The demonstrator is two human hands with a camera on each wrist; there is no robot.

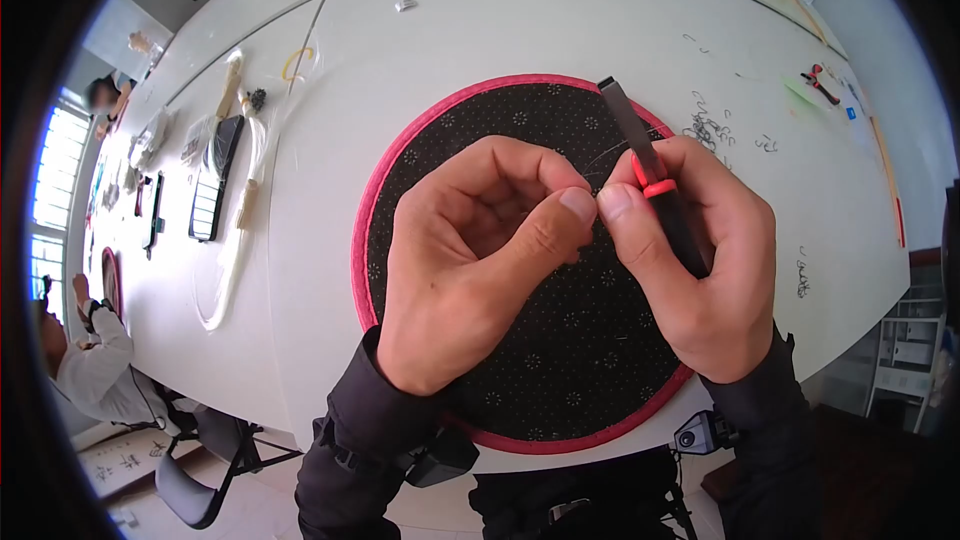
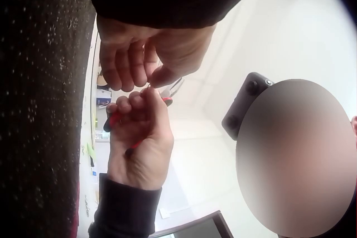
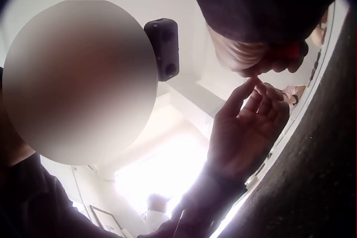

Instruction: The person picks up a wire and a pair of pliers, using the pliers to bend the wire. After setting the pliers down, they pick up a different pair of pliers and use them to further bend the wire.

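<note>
My left hand (image 1: 470, 260) pinches a fine wire (image 1: 605, 153) between thumb and index finger, its other fingers loosely curled. Tip to tip with it, my right hand (image 1: 700, 250) pinches at the same spot with thumb and index finger. Tucked in the right palm are pliers (image 1: 628, 120) with red and black handles, their jaws pointing up and away. In the left wrist view the pliers' metal jaws (image 2: 177, 88) stick out beside the fingertips. Most of the wire is hidden behind the fingers. Both hands are above a round dark mat (image 1: 560, 380) with a pink rim.
Black squiggly strands (image 1: 712, 128) lie right of the mat, and another pair of pliers (image 1: 822, 86) lies farther right. On the left are a black phone-like device (image 1: 217, 180) and clear tubing (image 1: 215, 315) on the white table (image 1: 440, 45). Another person (image 1: 95, 360) sits at far left.
</note>
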